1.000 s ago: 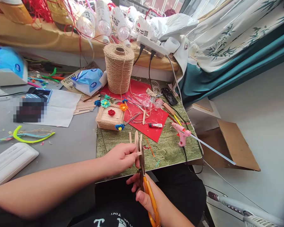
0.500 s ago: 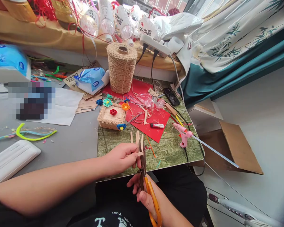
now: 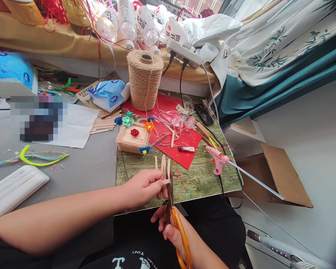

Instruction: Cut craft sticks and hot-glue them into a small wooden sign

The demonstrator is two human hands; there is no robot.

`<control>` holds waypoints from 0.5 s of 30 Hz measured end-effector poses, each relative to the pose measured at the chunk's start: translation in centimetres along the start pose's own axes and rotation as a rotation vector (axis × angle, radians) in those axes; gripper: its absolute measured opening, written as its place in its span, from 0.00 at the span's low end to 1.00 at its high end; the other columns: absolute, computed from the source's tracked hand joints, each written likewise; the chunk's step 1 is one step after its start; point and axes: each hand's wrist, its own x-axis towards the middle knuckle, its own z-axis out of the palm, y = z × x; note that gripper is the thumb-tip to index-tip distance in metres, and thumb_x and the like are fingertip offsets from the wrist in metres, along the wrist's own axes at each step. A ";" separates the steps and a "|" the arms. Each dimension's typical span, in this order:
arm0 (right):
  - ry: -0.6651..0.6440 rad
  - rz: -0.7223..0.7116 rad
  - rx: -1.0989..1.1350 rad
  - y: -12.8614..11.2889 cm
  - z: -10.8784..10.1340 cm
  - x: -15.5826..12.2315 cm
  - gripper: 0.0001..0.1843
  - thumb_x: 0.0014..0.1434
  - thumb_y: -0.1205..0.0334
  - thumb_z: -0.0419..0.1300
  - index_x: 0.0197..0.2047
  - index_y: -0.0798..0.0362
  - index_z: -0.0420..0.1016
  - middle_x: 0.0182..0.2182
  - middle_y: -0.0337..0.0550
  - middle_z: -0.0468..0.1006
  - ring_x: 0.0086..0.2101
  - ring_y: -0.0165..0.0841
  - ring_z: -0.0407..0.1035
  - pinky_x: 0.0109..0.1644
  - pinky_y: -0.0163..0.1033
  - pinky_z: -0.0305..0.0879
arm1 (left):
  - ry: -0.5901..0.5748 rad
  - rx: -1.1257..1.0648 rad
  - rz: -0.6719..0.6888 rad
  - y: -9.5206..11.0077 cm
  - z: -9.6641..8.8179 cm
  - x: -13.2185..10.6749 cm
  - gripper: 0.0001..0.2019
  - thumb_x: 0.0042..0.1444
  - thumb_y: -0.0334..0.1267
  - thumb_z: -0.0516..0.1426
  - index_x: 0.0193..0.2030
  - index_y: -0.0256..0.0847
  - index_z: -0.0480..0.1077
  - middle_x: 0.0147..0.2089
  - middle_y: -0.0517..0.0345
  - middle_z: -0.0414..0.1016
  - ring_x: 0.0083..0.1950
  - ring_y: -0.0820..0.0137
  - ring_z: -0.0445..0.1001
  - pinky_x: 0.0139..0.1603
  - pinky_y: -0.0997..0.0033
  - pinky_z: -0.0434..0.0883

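Pale wood, flat and slim, the stick [image 3: 166, 182] pinched in the left hand's [image 3: 145, 185] fingers ends at the blades of orange-handled scissors [image 3: 171, 198] the right hand's [image 3: 173, 234] fingers grip.

Pale flat wooden stick [image 3: 166, 182], crosswise, its end at orange-handled scissors [image 3: 171, 200], blades slightly parted.

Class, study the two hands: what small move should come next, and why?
I would probably close the orange-handled scissors: the right hand holds them slightly open, and the left hand pinches a wooden stick with its tip at the blades.
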 end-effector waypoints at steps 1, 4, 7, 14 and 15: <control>-0.002 0.006 -0.011 -0.2 0.0 -0.1 0.37 0.63 0.26 0.58 0.55 0.52 0.69 0.48 0.52 0.75 0.38 0.35 0.65 0.38 0.40 0.64 | 0.000 -0.007 -0.006 0.1 0.0 0.0 0.13 0.68 0.35 0.50 0.35 0.38 0.73 0.37 0.57 0.82 0.35 0.73 0.77 0.39 0.73 0.73; -0.013 0.013 -0.039 -0.9 0.0 -0.2 0.37 0.63 0.26 0.57 0.55 0.52 0.69 0.48 0.52 0.75 0.38 0.35 0.65 0.39 0.41 0.64 | 0.002 -0.021 -0.022 0.1 0.0 0.0 0.13 0.68 0.35 0.51 0.35 0.38 0.73 0.36 0.56 0.82 0.34 0.73 0.76 0.38 0.73 0.73; -0.021 0.020 -0.052 -1.5 0.1 -0.3 0.37 0.63 0.26 0.57 0.55 0.51 0.68 0.48 0.52 0.75 0.38 0.35 0.65 0.41 0.42 0.64 | -0.006 -0.025 -0.012 0.1 0.0 0.0 0.12 0.68 0.36 0.51 0.35 0.38 0.72 0.36 0.55 0.82 0.34 0.72 0.76 0.38 0.73 0.74; -0.004 0.042 -0.035 -1.8 0.2 -0.2 0.39 0.61 0.24 0.57 0.55 0.51 0.68 0.48 0.52 0.75 0.39 0.36 0.66 0.40 0.41 0.66 | -0.012 -0.013 0.002 0.1 -0.1 0.1 0.12 0.67 0.35 0.51 0.35 0.38 0.72 0.37 0.54 0.82 0.34 0.72 0.77 0.39 0.72 0.74; -0.004 0.042 -0.036 -1.7 0.2 -0.2 0.38 0.62 0.24 0.57 0.55 0.51 0.68 0.48 0.52 0.75 0.39 0.36 0.66 0.40 0.41 0.66 | -0.012 -0.011 0.004 0.1 -0.1 0.1 0.12 0.67 0.35 0.51 0.35 0.38 0.72 0.37 0.54 0.82 0.35 0.71 0.77 0.40 0.72 0.74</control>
